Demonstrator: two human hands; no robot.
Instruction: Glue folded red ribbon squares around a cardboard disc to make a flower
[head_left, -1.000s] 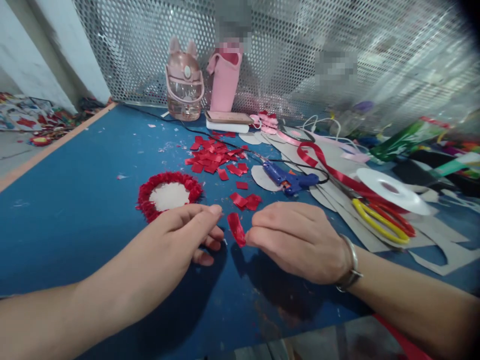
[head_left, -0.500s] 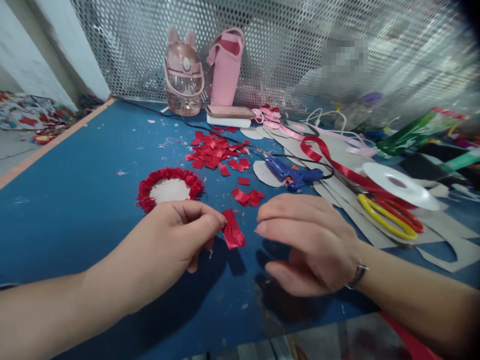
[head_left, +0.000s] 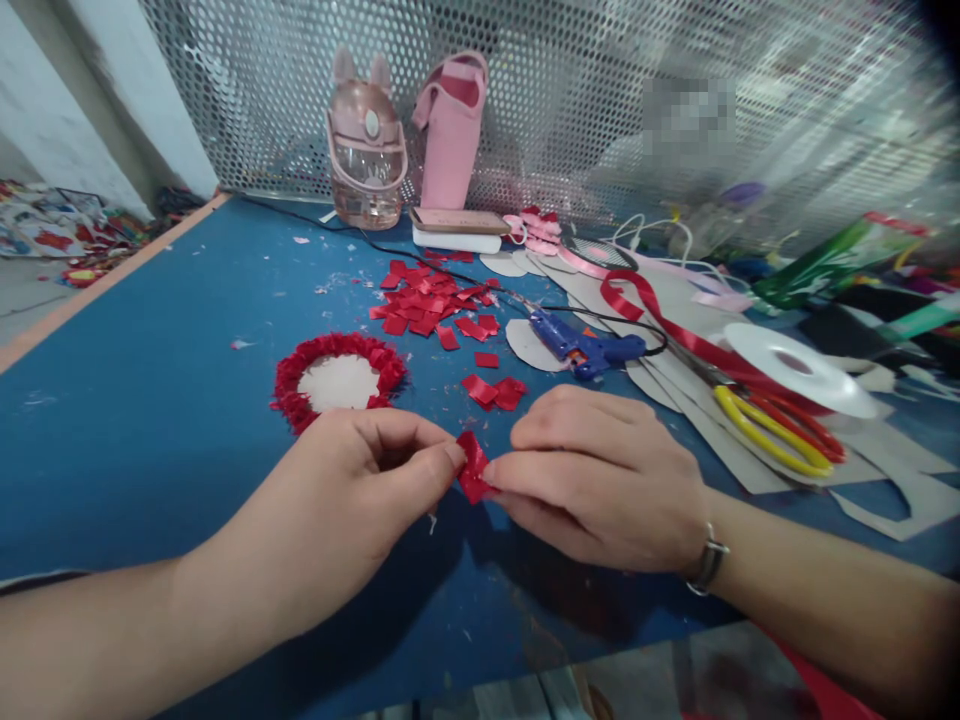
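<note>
Red ribbon piece point(head_left: 473, 470), pinched by the left hand point(head_left: 375, 485) and the right hand point(head_left: 606, 482); red-rimmed disc point(head_left: 340, 382), laid at ten o'clock from it; scissors point(head_left: 759, 448), set at three.

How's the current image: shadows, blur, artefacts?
Head view: soft, dark shadows on the blue table below the left hand and right hand; head view: red piece legible, with light glints; head view: green package smeared, upper-right corner dark, pixelated block over the background.
</note>
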